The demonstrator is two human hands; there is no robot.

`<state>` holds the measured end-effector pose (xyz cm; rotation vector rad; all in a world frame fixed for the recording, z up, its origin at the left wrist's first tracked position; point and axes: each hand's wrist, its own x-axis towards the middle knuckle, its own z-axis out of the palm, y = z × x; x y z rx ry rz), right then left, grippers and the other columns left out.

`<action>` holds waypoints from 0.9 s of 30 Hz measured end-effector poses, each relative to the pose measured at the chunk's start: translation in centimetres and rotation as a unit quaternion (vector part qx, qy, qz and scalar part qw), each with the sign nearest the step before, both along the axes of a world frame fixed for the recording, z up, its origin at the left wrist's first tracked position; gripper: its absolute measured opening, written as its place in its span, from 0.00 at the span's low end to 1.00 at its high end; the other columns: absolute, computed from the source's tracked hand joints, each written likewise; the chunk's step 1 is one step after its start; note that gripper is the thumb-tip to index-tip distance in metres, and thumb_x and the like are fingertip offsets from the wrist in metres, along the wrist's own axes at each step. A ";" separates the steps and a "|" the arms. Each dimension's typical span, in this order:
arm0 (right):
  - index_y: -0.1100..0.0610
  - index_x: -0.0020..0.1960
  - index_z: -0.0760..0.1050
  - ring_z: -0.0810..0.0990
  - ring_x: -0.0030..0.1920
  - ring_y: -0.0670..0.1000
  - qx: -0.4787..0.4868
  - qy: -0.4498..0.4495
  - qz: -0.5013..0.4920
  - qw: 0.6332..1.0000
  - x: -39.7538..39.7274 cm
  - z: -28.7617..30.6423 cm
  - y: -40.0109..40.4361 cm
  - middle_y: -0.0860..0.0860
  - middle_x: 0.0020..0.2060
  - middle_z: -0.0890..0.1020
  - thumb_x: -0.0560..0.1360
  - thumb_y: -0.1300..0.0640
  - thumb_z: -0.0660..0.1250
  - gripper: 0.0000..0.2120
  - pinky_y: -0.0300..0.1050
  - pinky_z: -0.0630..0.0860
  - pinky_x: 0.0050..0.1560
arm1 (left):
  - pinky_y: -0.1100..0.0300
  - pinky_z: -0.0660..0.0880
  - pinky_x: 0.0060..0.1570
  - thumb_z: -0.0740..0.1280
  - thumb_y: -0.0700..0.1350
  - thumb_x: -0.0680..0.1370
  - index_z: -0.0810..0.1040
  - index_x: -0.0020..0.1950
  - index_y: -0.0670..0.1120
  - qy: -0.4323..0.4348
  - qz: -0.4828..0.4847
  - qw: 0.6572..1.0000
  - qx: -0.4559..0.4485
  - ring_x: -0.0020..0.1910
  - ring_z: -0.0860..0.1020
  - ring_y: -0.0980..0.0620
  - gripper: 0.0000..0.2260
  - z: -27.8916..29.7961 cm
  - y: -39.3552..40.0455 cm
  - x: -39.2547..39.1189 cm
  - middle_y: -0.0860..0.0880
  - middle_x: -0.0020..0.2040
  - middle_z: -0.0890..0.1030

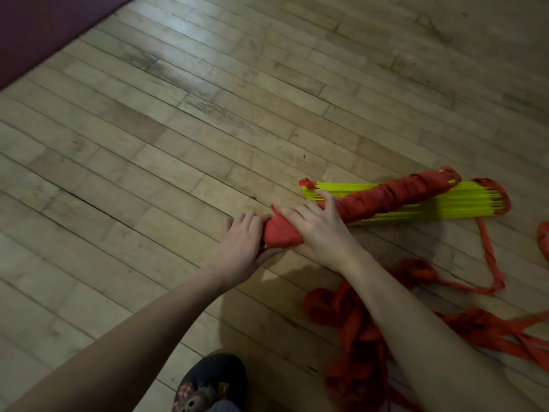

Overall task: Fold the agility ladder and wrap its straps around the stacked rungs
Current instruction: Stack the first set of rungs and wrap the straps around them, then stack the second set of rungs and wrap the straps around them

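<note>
Wooden plank floor (208, 120), worn and scuffed, with dark red mat (44, 28) at upper left corner. Dark shoe (214, 382) at bottom centre. Left hand (242, 245) at centre, fingers curled over near end of red-wrapped bundle, thumb beneath; grip closed on wrapped end. Right hand (319, 227) just beside it, fingers spread and bent over bundle, fingertips reaching onto yellow rungs (416, 203); grip on wrapped strap (395, 191). Stacked rungs lying flat on floor at right of centre, slanting up toward right, red strap wound along upper edge and looped around far end. Loose red straps (365, 337) heaped on floor at lower right, partly under right forearm, one strand trailing up toward far end of rungs.
</note>
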<state>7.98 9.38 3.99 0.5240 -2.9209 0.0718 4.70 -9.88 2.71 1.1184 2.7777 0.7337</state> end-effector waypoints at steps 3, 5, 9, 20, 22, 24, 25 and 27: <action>0.55 0.63 0.75 0.79 0.55 0.54 -0.043 -0.008 0.016 0.999 -2.4 0.8 -1.7 0.50 0.52 0.81 0.62 0.53 0.76 0.30 0.63 0.58 0.64 | 0.59 0.57 0.47 0.56 0.67 0.74 0.70 0.59 0.43 0.008 0.064 0.997 0.030 0.44 0.73 0.49 0.29 -0.2 -1.6 -0.8 0.47 0.47 0.75; 0.51 0.67 0.71 0.72 0.64 0.54 -0.072 -0.077 0.005 0.994 -4.2 1.5 -2.8 0.48 0.60 0.77 0.66 0.51 0.75 0.31 0.64 0.53 0.66 | 0.56 0.60 0.46 0.58 0.66 0.73 0.70 0.57 0.42 0.012 0.105 0.994 0.029 0.45 0.74 0.47 0.28 -0.4 -2.5 -1.8 0.46 0.47 0.76; 0.40 0.75 0.57 0.53 0.74 0.52 -0.070 -0.216 -0.004 0.974 -7.6 1.6 -4.6 0.40 0.72 0.62 0.71 0.46 0.70 0.36 0.56 0.39 0.70 | 0.52 0.64 0.47 0.60 0.66 0.72 0.72 0.58 0.41 -0.013 0.166 0.986 0.008 0.48 0.74 0.45 0.30 -0.8 -4.1 -3.8 0.45 0.49 0.76; 0.38 0.76 0.50 0.42 0.77 0.50 -0.052 -0.311 0.009 0.949 -8.9 -3.3 -6.0 0.39 0.77 0.52 0.79 0.45 0.59 0.29 0.57 0.34 0.71 | 0.52 0.64 0.58 0.66 0.56 0.75 0.68 0.68 0.45 -0.102 0.142 0.983 -0.062 0.56 0.73 0.48 0.25 -4.1 -6.1 -4.1 0.47 0.58 0.73; 0.39 0.76 0.49 0.40 0.77 0.50 -0.040 -0.312 0.011 0.949 -8.9 -4.0 -6.3 0.40 0.77 0.50 0.79 0.44 0.57 0.29 0.57 0.33 0.71 | 0.52 0.65 0.61 0.66 0.55 0.75 0.67 0.70 0.47 -0.118 0.151 0.979 -0.069 0.58 0.72 0.49 0.26 -4.3 -6.1 -4.2 0.48 0.60 0.73; 0.39 0.76 0.48 0.38 0.77 0.50 -0.035 -0.316 0.013 0.948 -9.0 -4.1 -6.4 0.41 0.77 0.48 0.80 0.44 0.56 0.29 0.56 0.31 0.71 | 0.54 0.65 0.62 0.66 0.55 0.75 0.65 0.71 0.48 -0.121 0.148 0.978 -0.081 0.60 0.72 0.49 0.27 -4.2 -6.2 -4.5 0.48 0.62 0.72; 0.39 0.76 0.48 0.38 0.77 0.51 -0.030 -0.319 0.012 0.947 -9.1 -4.1 -6.5 0.43 0.77 0.48 0.79 0.43 0.56 0.29 0.57 0.31 0.71 | 0.54 0.65 0.63 0.66 0.55 0.76 0.64 0.72 0.48 -0.114 0.140 0.979 -0.093 0.61 0.71 0.49 0.27 -4.1 -6.3 -4.5 0.48 0.63 0.72; 0.40 0.76 0.48 0.39 0.77 0.52 -0.018 -0.317 0.008 0.948 -9.1 -3.9 -6.6 0.45 0.78 0.48 0.79 0.42 0.56 0.29 0.57 0.31 0.71 | 0.53 0.65 0.63 0.65 0.57 0.76 0.64 0.72 0.47 -0.085 0.122 0.982 -0.117 0.61 0.71 0.47 0.28 -3.6 -6.5 -4.4 0.47 0.64 0.71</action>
